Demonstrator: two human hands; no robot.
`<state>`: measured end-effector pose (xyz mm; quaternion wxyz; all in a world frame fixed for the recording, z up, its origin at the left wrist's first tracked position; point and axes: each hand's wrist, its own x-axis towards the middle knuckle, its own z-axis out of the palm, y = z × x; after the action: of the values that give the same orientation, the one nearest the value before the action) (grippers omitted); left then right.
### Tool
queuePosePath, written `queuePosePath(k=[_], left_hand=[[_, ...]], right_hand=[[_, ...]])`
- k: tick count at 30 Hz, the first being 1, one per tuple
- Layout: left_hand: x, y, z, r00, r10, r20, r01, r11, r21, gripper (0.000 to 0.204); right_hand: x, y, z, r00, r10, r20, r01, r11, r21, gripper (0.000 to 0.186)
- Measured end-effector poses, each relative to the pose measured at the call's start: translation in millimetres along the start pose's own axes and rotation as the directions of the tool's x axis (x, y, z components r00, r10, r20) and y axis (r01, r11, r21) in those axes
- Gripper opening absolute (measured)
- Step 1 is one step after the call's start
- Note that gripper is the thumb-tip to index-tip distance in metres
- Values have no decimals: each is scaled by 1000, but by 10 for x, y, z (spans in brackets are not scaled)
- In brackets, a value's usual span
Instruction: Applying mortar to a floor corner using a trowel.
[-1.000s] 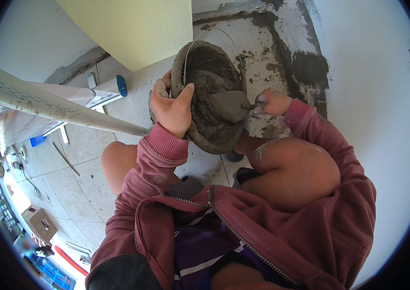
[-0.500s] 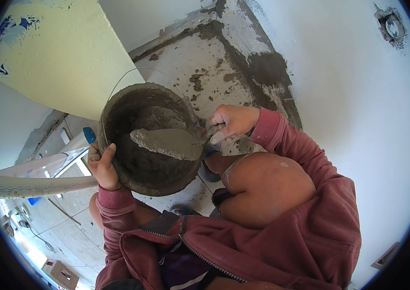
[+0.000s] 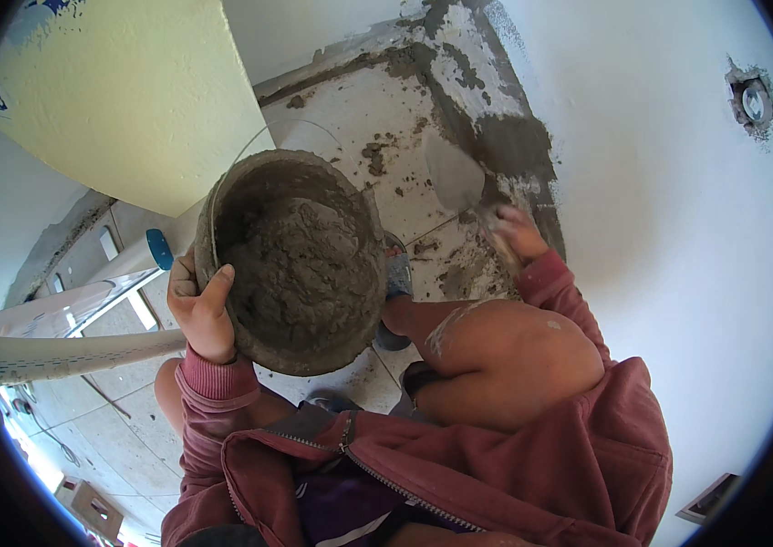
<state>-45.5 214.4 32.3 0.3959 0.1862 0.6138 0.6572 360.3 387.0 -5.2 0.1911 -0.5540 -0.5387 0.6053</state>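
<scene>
My left hand (image 3: 204, 314) grips the left rim of a bucket (image 3: 370, 214), its thumb over the edge. Wet grey mortar (image 3: 309, 251) lies inside the tilted bucket, and its thin wire handle stands up at the far side. To the right of the bucket, my right hand (image 3: 521, 237) is closed round the handle of a trowel (image 3: 455, 173), slightly smeared by motion. The trowel's blade points away from me, close to the foot of the right wall, where a band of dark mortar (image 3: 514, 146) runs. Whether the blade touches the wall cannot be made out.
Mortar crumbs (image 3: 373, 157) are scattered over the tiled floor. A pale yellow panel (image 3: 131, 100) stands at the far left, above a pale hose or tube (image 3: 76, 356). A round hole with a fitting (image 3: 753, 102) sits in the white right wall. My bent knee (image 3: 541, 337) is close to that wall.
The mortar-loaded trowel has left the bucket and swung right and away toward the wall's foot with my right hand. My left hand keeps its hold on the bucket rim.
</scene>
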Motion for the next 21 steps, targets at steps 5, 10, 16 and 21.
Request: queuePosePath(k=[5,10,16,21], left_hand=[[-16,32,5,1000,-1,9,1,1000,2,33],[-5,61,100,1000,-7,23,7,1000,-7,33],[26,24,104,999,5,54,-7,999,42,35],[0,58,108,999,-22,29,22,1000,16,36]], right_hand=[[690,-609,275,896,246,370,-202,967,-156,15],[997,-334,577,998,66,0,-66,989,-133,17],[1353,-541,389,963,106,-249,-141,982,-126,21],[1158,-514,571,919,10,-395,-62,991,-119,22]])
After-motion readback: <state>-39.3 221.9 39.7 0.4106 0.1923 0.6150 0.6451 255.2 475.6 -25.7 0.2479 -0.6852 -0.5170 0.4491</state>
